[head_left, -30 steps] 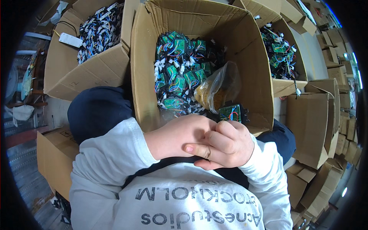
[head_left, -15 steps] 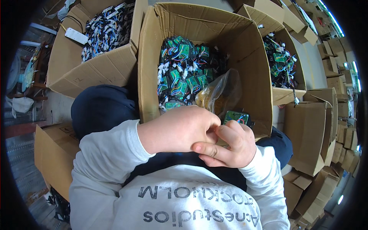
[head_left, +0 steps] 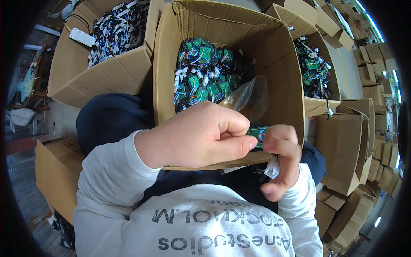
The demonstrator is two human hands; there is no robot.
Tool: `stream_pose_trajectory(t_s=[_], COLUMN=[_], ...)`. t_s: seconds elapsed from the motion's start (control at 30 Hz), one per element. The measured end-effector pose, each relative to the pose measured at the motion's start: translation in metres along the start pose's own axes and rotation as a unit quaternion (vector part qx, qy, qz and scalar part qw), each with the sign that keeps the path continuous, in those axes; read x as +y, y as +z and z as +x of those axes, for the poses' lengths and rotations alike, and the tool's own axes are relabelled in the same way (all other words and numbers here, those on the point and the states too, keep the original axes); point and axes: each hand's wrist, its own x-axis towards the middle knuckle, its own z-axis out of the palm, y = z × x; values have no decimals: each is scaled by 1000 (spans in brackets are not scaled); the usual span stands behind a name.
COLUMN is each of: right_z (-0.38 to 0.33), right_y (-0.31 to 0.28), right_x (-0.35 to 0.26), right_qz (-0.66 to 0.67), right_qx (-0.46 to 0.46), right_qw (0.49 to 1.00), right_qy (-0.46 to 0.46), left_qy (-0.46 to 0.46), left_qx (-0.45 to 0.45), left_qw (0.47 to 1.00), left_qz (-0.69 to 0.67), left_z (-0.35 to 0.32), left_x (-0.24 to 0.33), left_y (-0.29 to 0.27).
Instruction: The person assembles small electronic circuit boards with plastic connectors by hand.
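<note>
Centrally, just below mid-frame, the left hand (head_left: pixel 201 135) is clenched into a fist, its thumb and forefinger pinching one end of a small green circuit board (head_left: pixel 258 133). The right hand (head_left: pixel 280 160) grips the board's other end between thumb and forefinger, remaining fingers curled loosely downward. A white connector (head_left: pixel 272 168) hangs below the board against the right palm. Both hands sit over the near wall of a large open cardboard box (head_left: pixel 274 60) occupying the upper centre. That box holds a heap of similar green boards with wires (head_left: pixel 201 75). A clear plastic bag (head_left: pixel 250 98) lies on the heap, just above the hands. A second box at upper left holds black and white cables (head_left: pixel 115 30). A third box at upper right contains more green boards (head_left: pixel 314 66). Empty cartons (head_left: pixel 342 150) are stacked along the right edge.
</note>
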Motion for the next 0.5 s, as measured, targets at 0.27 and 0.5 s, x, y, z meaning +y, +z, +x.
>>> stream_pose_trajectory(t_s=[0.27, 0.5], right_z=[-8, 2], right_y=[-1, -11], right_x=[-13, -14], right_qz=[216, 23], right_qx=[26, -15], right_qw=[972, 999], right_qy=[88, 30], left_qy=[-5, -15], left_qx=[19, 21], left_qw=[1000, 998], left_qz=[2, 51], left_z=[6, 9], left_x=[-10, -10], left_y=[14, 18])
